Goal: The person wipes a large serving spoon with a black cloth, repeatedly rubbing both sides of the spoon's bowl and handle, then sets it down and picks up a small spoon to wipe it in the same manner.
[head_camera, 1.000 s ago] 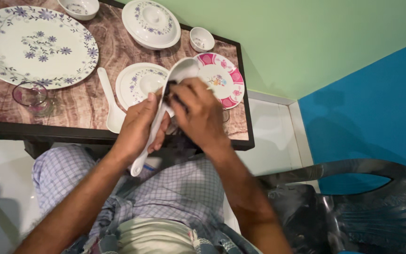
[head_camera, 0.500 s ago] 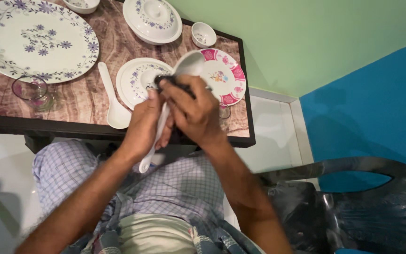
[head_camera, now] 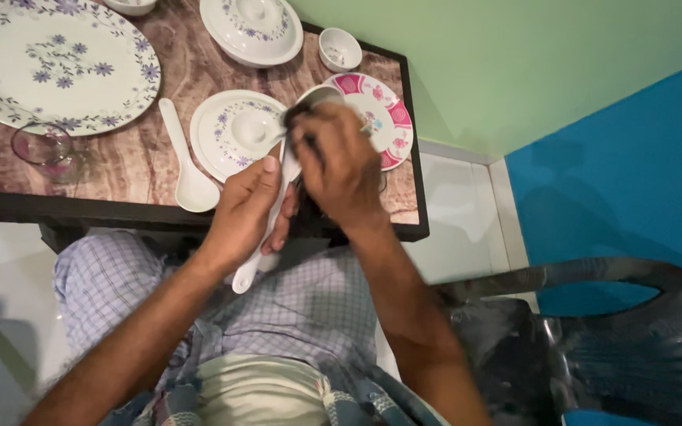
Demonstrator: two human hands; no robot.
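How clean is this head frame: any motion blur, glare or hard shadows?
Head view: the right hand is smeared by motion blur, as is the dark cloth under it; the left hand and the white ladle in its grip read sharper. Lighting is soft and even, with faint shadows beside the dishes on the table. Mild sheen on the black plastic chair; no strong glare.

Corner being formed by pale green wall (head_camera: 515, 55) and blue wall (head_camera: 633, 181). White tiled floor (head_camera: 459, 237) being partly covered by dark-framed wood-grain table (head_camera: 144, 158); dark plastic chair (head_camera: 617, 339) being lit softly.
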